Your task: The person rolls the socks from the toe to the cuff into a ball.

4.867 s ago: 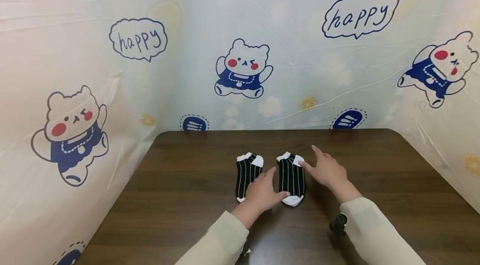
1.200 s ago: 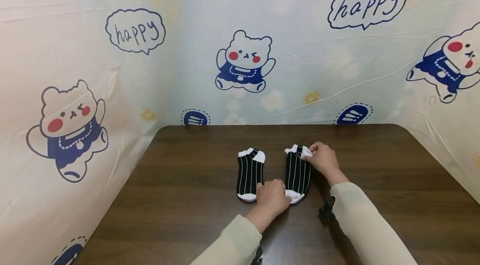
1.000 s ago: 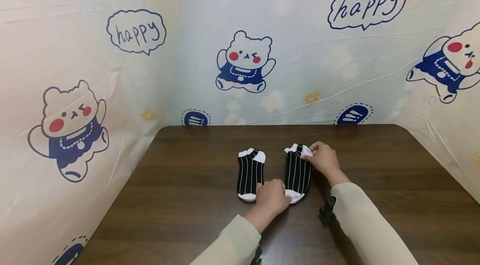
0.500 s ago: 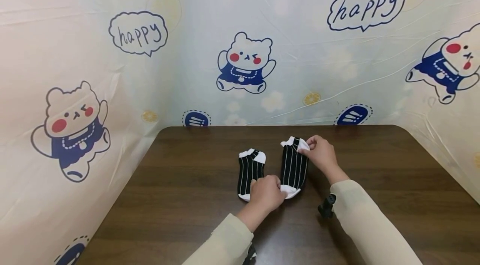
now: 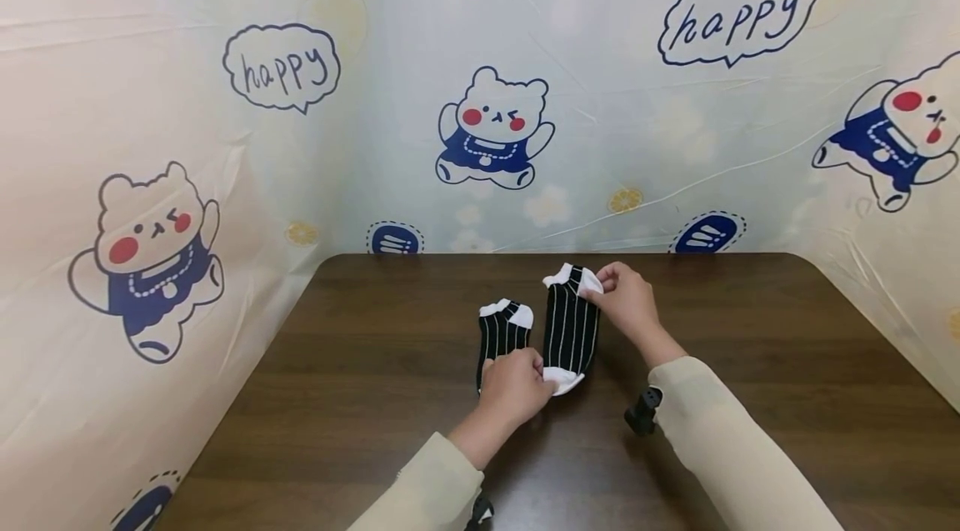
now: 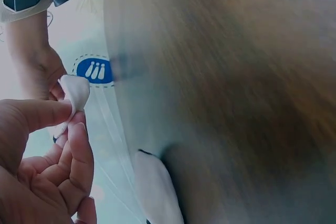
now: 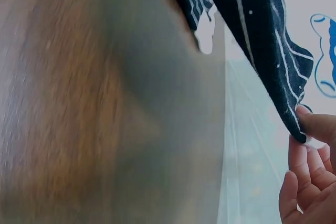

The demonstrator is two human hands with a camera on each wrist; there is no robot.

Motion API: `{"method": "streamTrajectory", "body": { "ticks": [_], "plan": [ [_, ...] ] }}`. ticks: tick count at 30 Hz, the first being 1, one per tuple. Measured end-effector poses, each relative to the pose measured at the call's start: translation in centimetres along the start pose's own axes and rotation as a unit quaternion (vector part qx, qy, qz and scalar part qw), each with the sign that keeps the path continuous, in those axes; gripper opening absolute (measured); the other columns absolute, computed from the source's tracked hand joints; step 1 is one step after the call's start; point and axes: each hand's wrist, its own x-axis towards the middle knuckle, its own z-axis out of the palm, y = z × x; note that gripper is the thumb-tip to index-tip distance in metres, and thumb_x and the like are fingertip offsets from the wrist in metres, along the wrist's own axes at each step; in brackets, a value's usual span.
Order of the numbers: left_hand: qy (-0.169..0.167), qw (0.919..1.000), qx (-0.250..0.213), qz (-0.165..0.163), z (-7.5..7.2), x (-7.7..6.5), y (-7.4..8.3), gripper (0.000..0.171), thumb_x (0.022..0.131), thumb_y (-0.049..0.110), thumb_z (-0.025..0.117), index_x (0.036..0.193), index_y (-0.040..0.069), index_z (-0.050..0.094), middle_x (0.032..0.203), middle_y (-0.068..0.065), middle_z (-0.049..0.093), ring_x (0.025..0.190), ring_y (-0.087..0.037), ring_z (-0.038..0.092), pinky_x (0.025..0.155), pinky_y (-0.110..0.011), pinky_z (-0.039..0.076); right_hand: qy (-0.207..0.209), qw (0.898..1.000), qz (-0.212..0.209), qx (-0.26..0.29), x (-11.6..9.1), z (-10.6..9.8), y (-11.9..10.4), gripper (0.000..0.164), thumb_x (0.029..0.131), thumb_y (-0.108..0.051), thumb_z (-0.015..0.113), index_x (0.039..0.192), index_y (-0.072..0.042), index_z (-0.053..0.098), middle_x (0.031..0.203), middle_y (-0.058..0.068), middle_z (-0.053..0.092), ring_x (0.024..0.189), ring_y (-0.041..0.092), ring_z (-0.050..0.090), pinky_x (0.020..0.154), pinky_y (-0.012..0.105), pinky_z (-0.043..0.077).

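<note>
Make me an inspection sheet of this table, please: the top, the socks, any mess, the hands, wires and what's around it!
Surface: brown, wood-grained table.
Job's things: held sock, black with white stripes, lifted off the tabletop; matching sock lying on it.
Clutter: nothing seen.
Grippers: left hand pinches the held sock's white toe; right hand pinches its white heel.
Cables: nothing seen.
Surroundings: pale backdrop printed with cartoon bears and "happy" bubbles.

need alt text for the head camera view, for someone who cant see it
A person's left hand and right hand hold a black sock with white pinstripes by its white toe and heel over a brown table. A matching sock lies on the table, partly hidden by the left hand. The pale backdrop shows cartoon bears and "happy" speech bubbles.
</note>
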Motion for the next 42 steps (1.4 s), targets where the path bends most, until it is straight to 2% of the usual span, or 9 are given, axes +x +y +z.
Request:
{"method": "streamTrajectory", "body": {
  "ticks": [6,15,29,42],
  "plan": [
    [0.008,0.9994,-0.032,-0.005,-0.7,-0.6,-1.3,0.024,0.074,0.024,0.077,0.066,0.015,0.056,0.056,0.014,0.05,0.058,-0.01,0.052,0.07,-0.036,0.035,-0.005,1.0,-0.002,0.022,0.0,1.0,-1.5,0.032,0.079,-0.025,0.079,0.094,-0.006,0.059,0.083,0.008,0.064,0.076,0.025,0.058,0.067,0.037,0.044],
    [0.021,0.9975,-0.065,-0.017,-1.9,-1.2,-3.0,0.021,0.075,0.019,0.078,0.071,0.012,0.059,0.06,0.013,0.055,0.06,-0.008,0.054,0.076,-0.039,0.037,-0.003,0.999,-0.012,0.035,0.0,2.5,-2.6,0.031,0.079,-0.023,0.079,0.095,-0.005,0.059,0.084,0.008,0.064,0.078,0.025,0.059,0.07,0.039,0.044],
    [0.042,0.9973,-0.051,-0.032,-2.7,-1.7,-5.3,0.016,0.075,0.018,0.074,0.071,0.014,0.059,0.061,0.014,0.054,0.059,-0.009,0.052,0.072,-0.037,0.037,-0.02,0.998,-0.014,0.051,0.2,5.1,-4.2,0.031,0.079,-0.022,0.079,0.095,-0.006,0.059,0.083,0.008,0.064,0.077,0.025,0.059,0.07,0.038,0.044],
    [0.041,0.9964,-0.048,-0.056,-3.2,-2.4,-6.9,0.017,0.075,0.021,0.075,0.071,0.014,0.06,0.061,0.014,0.055,0.06,-0.009,0.053,0.072,-0.036,0.037,-0.034,0.998,-0.023,0.041,0.2,7.0,-4.7,0.03,0.078,-0.023,0.079,0.094,-0.006,0.059,0.081,0.006,0.063,0.075,0.024,0.058,0.069,0.039,0.044]
  ]
}}
